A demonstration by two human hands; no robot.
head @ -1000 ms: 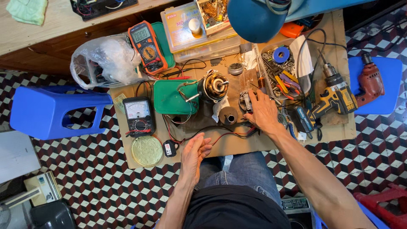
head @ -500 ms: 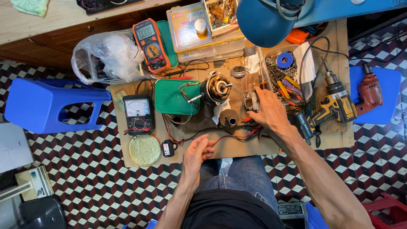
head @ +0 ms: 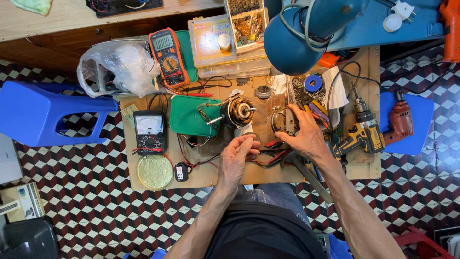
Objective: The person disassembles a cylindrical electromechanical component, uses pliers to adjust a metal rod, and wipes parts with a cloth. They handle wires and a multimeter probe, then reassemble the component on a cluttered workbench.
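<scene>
Two hands over a crowded board (head: 364, 170): left hand (head: 238, 156), fingers curled narrow, just below the fan motor (head: 238, 111); right hand (head: 306, 136), fingers spread over the round metal housing (head: 281, 120). Beside them, green tray (head: 191, 115), analog meter (head: 149, 132), yellow drill (head: 362, 129); blue lamp shade (head: 294, 41) overhanging the far edge.

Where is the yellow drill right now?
In the head view, the yellow cordless drill lies on the right side of the wooden board, between the person's right hand and the red drill on the blue stool.
</scene>
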